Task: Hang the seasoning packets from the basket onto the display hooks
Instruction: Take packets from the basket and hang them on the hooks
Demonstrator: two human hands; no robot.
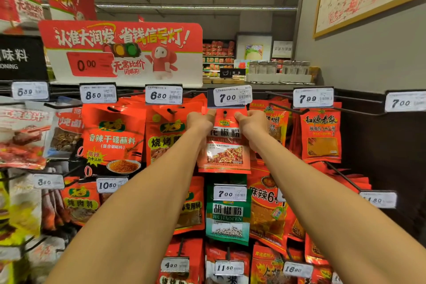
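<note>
We hold the red seasoning packet (224, 145) by its top corners, left hand (200, 122) and right hand (251, 123) each pinching an edge with curled fingers, so its punched hole lines up with the display hook (225, 113) under the 7.00 tag (230, 97).

The seasoning packet (224, 145) hangs between both hands, under the price tag (230, 97).

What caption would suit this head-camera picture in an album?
Both hands, left and right, pinch a red seasoning packet at a display hook under a 7.00 price tag.
</note>
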